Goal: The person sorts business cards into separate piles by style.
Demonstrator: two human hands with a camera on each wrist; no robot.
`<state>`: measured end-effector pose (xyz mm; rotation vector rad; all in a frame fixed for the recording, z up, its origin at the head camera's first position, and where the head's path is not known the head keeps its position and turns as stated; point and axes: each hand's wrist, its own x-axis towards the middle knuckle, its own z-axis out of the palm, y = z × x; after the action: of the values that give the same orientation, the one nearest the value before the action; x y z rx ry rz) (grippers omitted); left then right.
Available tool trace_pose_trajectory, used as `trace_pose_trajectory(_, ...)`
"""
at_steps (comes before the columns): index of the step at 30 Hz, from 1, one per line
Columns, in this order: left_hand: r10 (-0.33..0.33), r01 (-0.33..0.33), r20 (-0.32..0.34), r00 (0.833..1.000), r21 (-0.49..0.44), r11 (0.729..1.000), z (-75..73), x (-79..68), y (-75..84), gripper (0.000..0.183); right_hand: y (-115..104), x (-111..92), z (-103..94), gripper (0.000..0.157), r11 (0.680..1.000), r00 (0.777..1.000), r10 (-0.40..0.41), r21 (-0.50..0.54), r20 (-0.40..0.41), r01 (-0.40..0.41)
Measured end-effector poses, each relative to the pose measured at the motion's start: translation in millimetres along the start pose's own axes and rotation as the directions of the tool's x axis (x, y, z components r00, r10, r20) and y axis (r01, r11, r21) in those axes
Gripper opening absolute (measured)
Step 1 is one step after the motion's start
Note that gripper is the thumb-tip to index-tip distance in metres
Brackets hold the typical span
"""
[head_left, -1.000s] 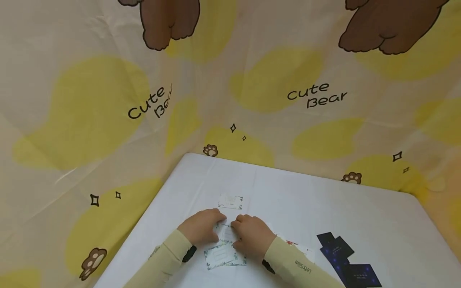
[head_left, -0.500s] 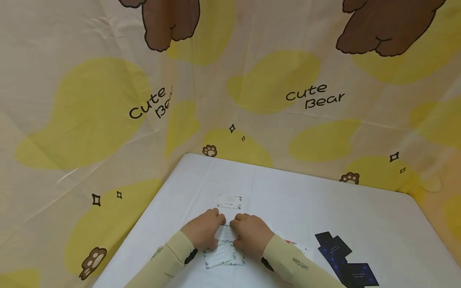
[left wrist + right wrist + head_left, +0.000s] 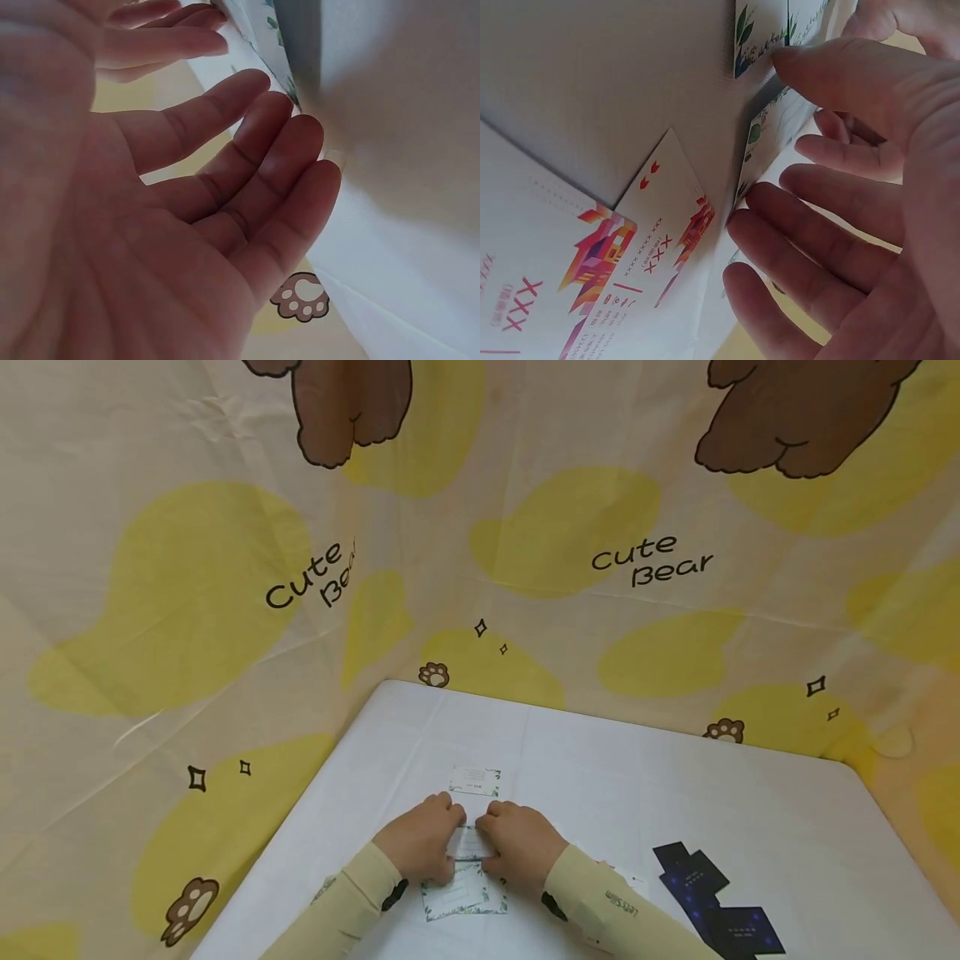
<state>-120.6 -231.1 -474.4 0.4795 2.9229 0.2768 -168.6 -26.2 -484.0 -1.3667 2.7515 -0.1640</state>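
Note:
A white card with a green leaf border (image 3: 469, 843) lies on the white table between both hands. My left hand (image 3: 420, 839) holds its left side, fingers at the far edge and thumb towards the near edge. On the right side my right hand (image 3: 522, 845) holds it in the same way; its fingertips meet the card's edge (image 3: 761, 142) in the right wrist view. Nearer to me, more leaf-bordered cards (image 3: 463, 893) overlap, close by both thumbs. Farther off, another leaf-bordered card (image 3: 476, 780) lies flat. The left wrist view shows the left fingers (image 3: 262, 161) bent at the card's corner.
Dark blue cards (image 3: 697, 893) lie overlapping at the right. White cards with red and orange prints (image 3: 667, 217) lie beside the right hand, partly under the sleeve. A patterned curtain (image 3: 525, 543) hangs behind the table (image 3: 637, 777).
The two hands stay round the card, which shifts slightly and now sits straighter above the near cards. The other cards keep their places on the table.

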Motion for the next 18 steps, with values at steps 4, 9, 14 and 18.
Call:
trace_pose_trajectory(4,0.004,-0.004,-0.014,1.000,0.001,1.000,-2.1,-0.4,0.0,0.054,1,0,1.0,0.047,1.000,1.000,0.015,0.026,0.001,-0.015)
trace_pose_trajectory(9,0.007,-0.007,-0.031,1.000,-0.012,1.000,-5.4,-1.6,0.7,0.053,4,0,1.8,0.046,1.000,1.000,0.013,0.027,-0.014,-0.013)
trace_pose_trajectory(14,0.013,-0.014,-0.056,0.998,-0.021,1.000,-8.5,-0.1,-0.6,0.059,8,2,-2.2,0.051,0.996,0.998,0.033,0.084,-0.049,-0.029)
trace_pose_trajectory(18,0.012,-0.010,-0.098,0.995,0.020,1.000,-14.3,6.0,-2.8,0.055,13,5,-6.4,0.050,0.994,0.995,0.053,0.096,-0.083,-0.045)
